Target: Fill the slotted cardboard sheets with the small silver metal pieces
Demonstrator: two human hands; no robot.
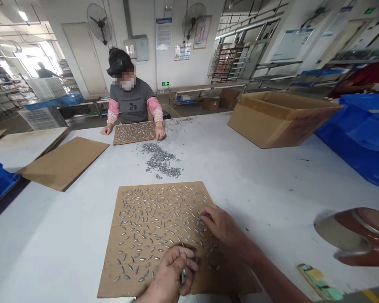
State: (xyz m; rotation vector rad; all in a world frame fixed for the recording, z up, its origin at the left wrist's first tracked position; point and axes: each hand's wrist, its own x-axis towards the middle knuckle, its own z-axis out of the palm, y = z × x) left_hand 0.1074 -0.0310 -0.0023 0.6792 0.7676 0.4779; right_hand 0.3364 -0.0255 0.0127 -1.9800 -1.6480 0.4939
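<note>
A flat cardboard sheet (112, 252) lies on the table before me, with many small silvery, spindle-shaped metal pieces (120, 252) spread over it in loose rows. Over the sheet's lower middle, my left hand (177, 269) is turned partly palm up. Its fingers curl around a few metal pieces (183, 275), one showing near the thumb. My right hand (222, 227) rests at the sheet's right side, thumb and forefinger brought together close to the pieces there. Whatever is between those fingertips is too small to make out. Shadow darkens the sheet's lower right corner.
Beyond the sheet lies a loose heap of metal pieces (161, 160). Across the white table (214, 164), a person (131, 99) sits at another filled sheet. A bare cardboard sheet (66, 162) is left, a carton (265, 122) and blue bin (360, 134) right, a reddish-brown round object (363, 235) nearer.
</note>
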